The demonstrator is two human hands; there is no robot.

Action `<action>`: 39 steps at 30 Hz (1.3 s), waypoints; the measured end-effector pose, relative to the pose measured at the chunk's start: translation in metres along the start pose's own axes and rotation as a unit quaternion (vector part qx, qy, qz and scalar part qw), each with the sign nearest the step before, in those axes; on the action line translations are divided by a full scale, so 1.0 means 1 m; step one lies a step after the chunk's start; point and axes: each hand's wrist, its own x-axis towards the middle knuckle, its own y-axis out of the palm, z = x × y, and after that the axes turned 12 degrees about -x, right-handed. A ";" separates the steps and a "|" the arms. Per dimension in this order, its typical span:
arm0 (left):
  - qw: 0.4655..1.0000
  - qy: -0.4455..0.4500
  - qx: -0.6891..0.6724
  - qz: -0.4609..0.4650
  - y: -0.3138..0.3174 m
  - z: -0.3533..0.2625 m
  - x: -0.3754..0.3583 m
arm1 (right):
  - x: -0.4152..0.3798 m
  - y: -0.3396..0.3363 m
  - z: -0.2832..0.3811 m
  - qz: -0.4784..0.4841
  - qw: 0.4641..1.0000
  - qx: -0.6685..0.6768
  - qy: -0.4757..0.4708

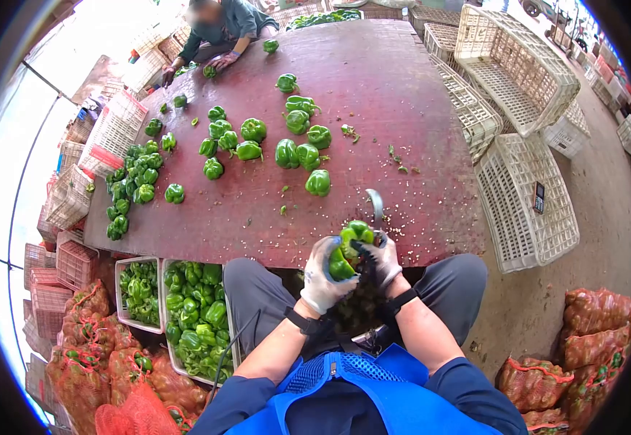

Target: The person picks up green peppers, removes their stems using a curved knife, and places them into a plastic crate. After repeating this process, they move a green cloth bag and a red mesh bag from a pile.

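My left hand, in a whitish glove, is closed round the left side of a green bell pepper. The pepper looks split, with a lighter part at its top. My right hand, gloved too, has its fingers at the pepper's right side, and something dark shows at those fingers. A curved metal blade sticks up just above my right hand; its handle is hidden. Beyond my hands, several whole peppers lie on the reddish table, with pale seeds scattered around the blade.
Crates of peppers and of cut pieces stand at my left knee. Net sacks lie at lower left and lower right. Stacked plastic crates stand right of the table. A co-worker handles peppers at the far left edge.
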 end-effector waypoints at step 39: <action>0.697 -0.337 -0.631 0.042 -0.032 0.004 0.003 | -0.021 -0.005 0.030 0.206 0.939 -0.269 -0.063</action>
